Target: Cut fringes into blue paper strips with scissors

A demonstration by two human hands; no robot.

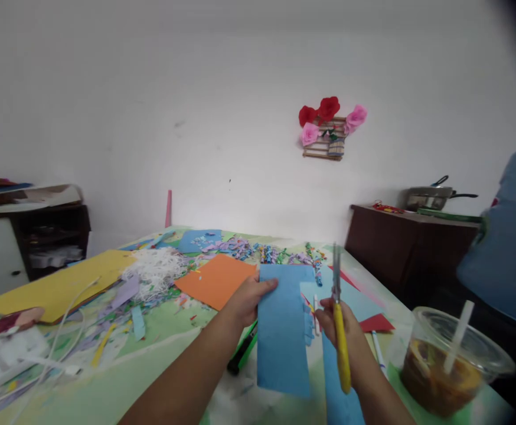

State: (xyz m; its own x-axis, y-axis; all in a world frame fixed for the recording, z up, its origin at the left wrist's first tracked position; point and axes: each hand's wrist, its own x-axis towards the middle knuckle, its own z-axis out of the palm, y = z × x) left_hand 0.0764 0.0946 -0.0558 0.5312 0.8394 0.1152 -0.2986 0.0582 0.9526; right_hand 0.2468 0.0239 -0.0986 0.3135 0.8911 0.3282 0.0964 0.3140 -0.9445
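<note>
A blue paper sheet hangs upright from my left hand, pinched at its upper left edge between thumb and fingers. My right hand is closed around yellow-handled scissors, whose blades point up. The scissors are just right of the sheet and do not touch it. Small blue paper pieces show between the sheet and my right hand. Below, another blue strip lies partly under my right forearm.
Orange paper, white shreds and yellow sheets lie on the left. A drink cup stands at the right edge, near my right forearm. A person in blue is at the far right.
</note>
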